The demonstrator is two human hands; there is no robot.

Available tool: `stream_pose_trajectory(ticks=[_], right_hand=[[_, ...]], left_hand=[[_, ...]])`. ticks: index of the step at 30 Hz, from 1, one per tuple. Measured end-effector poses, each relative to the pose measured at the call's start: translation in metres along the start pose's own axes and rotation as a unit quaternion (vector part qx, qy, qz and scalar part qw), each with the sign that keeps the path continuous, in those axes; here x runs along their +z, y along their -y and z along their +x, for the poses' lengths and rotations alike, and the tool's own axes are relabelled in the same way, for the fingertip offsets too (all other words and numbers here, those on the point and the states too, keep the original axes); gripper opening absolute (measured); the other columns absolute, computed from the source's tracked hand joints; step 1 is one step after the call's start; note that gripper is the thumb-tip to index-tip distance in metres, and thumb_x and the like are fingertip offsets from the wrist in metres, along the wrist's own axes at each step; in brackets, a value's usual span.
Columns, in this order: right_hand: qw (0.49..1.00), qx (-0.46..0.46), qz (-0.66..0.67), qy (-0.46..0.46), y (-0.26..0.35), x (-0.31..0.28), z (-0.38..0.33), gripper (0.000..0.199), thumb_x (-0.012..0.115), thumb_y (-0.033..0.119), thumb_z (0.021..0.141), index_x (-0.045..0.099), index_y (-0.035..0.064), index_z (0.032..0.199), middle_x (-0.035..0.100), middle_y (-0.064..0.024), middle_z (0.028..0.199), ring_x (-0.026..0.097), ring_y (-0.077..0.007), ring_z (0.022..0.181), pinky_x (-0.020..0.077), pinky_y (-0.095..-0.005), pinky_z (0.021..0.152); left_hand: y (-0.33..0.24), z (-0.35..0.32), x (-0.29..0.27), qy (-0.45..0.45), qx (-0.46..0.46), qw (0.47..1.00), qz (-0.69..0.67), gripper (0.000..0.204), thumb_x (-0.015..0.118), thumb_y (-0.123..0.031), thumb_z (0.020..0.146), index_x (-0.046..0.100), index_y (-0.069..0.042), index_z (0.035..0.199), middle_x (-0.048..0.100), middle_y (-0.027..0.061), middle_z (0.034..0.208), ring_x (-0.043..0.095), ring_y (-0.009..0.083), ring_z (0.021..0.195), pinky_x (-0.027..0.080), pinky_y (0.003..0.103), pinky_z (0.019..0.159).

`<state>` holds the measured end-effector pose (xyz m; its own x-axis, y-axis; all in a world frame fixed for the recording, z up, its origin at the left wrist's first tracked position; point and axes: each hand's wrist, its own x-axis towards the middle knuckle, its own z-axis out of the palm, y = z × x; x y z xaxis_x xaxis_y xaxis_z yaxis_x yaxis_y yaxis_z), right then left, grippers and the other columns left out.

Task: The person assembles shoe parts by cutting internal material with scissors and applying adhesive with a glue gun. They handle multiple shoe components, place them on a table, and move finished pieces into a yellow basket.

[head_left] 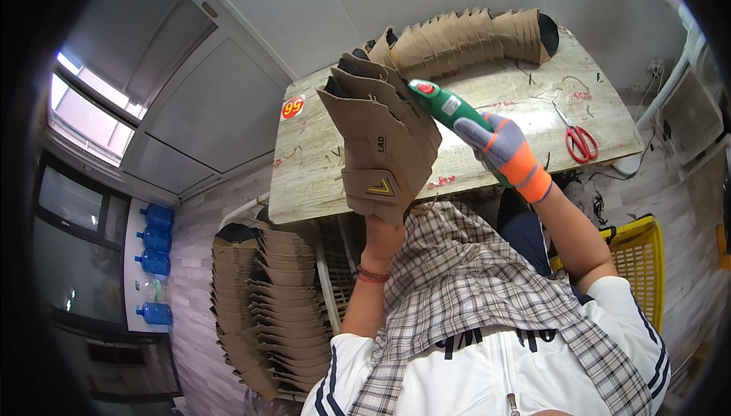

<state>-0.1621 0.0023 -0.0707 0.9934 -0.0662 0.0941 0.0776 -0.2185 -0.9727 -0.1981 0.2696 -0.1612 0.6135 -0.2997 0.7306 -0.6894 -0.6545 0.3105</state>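
Observation:
My left hand [384, 238] grips a nested bunch of brown shoe uppers [373, 138] from below, raised over the table's near edge; its fingers are mostly hidden behind them. A strap with a yellow-and-black mark crosses the front one. My right hand [504, 148], in a grey and orange glove, is closed around a green hand-held power tool [451, 108] with a red button. The tool's front end meets the right side of the uppers, and its tip is hidden there. Behind, a long row of nested brown uppers [472, 41] lies along the table's far side.
Red-handled scissors [582, 143] and thread scraps lie on the pale wooden table [312, 180]. More stacked uppers [285, 302] stand low at my left. A yellow basket [647, 264] is at my right. Blue water bottles [156, 241] line the left wall.

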Motion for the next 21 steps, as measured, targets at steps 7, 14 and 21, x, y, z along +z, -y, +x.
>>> stream_pose_trajectory(ticks=[7,14,21], right_hand=[[0.990,0.077,0.116,-0.019,-0.031,-0.043,0.019,0.037,0.071,0.038,0.084,0.057,0.0047,0.089,0.049,0.0005,0.065,0.048,-0.0085,0.052,0.0379,-0.0233,0.048],[0.993,0.109,-0.016,-0.035,-0.074,-0.068,0.005,0.042,0.071,0.047,0.082,0.058,0.0069,0.080,0.051,-0.0001,0.054,0.049,-0.0084,0.045,0.0358,-0.0235,0.043],[0.966,-0.023,-0.244,-0.081,-0.067,-0.060,-0.019,0.053,0.075,0.053,0.074,0.064,0.0043,0.091,0.063,-0.0112,0.066,0.061,-0.0233,0.056,0.0472,-0.0320,0.056]], left_hand=[[0.075,0.023,-0.026,0.012,-0.113,0.993,0.026,0.034,0.062,-0.005,0.082,0.059,0.006,0.114,0.059,0.0256,0.114,0.052,0.0443,0.112,0.039,0.046,0.099],[0.147,0.085,-0.061,0.047,-0.178,0.958,0.218,0.033,0.076,-0.023,0.072,0.061,0.007,0.073,0.058,0.0293,0.074,0.059,0.0441,0.073,0.046,0.048,0.068],[0.068,0.113,-0.103,-0.184,-0.329,0.792,-0.480,0.030,0.065,-0.003,0.086,0.061,0.003,0.115,0.065,0.0130,0.113,0.063,0.0259,0.104,0.049,0.039,0.093]])
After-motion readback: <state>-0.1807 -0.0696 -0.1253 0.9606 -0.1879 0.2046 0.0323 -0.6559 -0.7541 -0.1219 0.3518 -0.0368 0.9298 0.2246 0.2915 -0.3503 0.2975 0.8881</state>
